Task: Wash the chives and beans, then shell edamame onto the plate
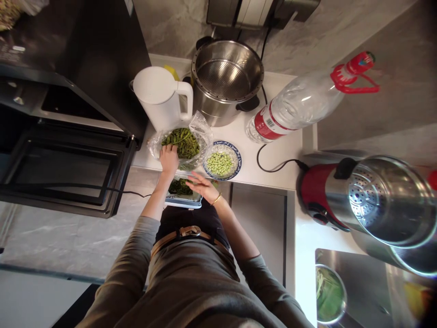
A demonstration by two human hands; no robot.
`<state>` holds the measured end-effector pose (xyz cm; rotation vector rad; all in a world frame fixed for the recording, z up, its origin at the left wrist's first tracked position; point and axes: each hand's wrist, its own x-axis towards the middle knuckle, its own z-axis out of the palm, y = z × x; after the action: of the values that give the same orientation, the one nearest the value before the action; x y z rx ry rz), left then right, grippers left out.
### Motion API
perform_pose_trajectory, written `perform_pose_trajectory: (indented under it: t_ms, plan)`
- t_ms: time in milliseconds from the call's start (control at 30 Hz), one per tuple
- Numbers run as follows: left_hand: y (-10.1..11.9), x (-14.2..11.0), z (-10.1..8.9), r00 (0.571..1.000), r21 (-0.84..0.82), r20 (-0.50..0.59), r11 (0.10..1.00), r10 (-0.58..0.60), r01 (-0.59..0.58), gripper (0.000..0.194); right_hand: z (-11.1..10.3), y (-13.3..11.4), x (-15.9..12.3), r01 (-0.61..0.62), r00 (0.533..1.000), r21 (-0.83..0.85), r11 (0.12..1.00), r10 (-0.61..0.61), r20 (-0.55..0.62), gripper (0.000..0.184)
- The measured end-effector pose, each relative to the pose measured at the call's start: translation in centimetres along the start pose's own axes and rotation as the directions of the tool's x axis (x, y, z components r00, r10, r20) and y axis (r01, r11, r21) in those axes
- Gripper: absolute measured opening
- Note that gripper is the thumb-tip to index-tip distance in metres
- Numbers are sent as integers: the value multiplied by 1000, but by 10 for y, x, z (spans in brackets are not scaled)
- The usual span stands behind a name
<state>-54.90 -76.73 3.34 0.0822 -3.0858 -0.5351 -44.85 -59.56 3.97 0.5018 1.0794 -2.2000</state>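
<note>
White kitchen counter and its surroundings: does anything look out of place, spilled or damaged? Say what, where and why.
The black, glass-panelled appliance door at the left hangs open, with a thin black cable crossing it in view, which looks untidy. No spill shows around the blue-rimmed plate of pale green beans.
</note>
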Motion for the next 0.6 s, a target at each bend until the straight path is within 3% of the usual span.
perform_pose_trajectory:
  t_ms: [200, 300, 433, 600]
  plan:
    - [2, 8, -2, 992, 115, 41, 987, -120, 114, 30, 7, 32, 8, 49, 999, -46, 998, -49, 10, 57]
    - [2, 9, -4, 987, 121, 50, 982, -150, 143, 30, 2, 35, 15, 75, 993, -253, 965, -95, -66, 53]
    - [0, 13, -3, 985, 117, 44, 980, -164, 158, 30, -5, 48, 32, 64, 967, -553, 831, -189, -172, 39]
    - [1, 16, -1, 988, 105, -4, 982, -157, 157, 28, -11, 73, 55, 10, 968, -552, 834, -147, -205, 46]
